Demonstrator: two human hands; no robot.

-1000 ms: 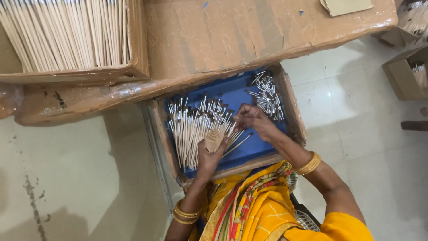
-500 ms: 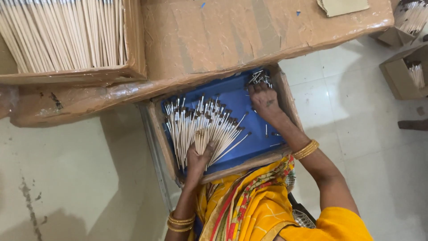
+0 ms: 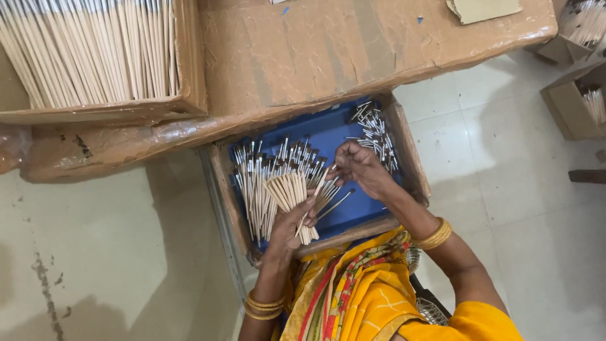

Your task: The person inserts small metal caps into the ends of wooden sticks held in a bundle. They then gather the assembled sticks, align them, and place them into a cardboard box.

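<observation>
Brush sticks [image 3: 287, 192] fan from the clenched left hand [image 3: 291, 221]; right hand [image 3: 358, 167] pinches one.

A bundle of thin pale wooden brush handles [image 3: 291, 203] stood fanned out in the left hand [image 3: 289, 228], their blunt ends pointing toward the near edge of a shallow cardboard tray with a blue floor [image 3: 350, 136]. More brushes [image 3: 262, 177], with metal ferrules and dark tips, lay in a row along the tray's left side. The right hand [image 3: 358, 167] pinched one brush just beside the bundle. Loose silver ferrules [image 3: 377, 132] lay heaped in the tray's far right corner.
</observation>
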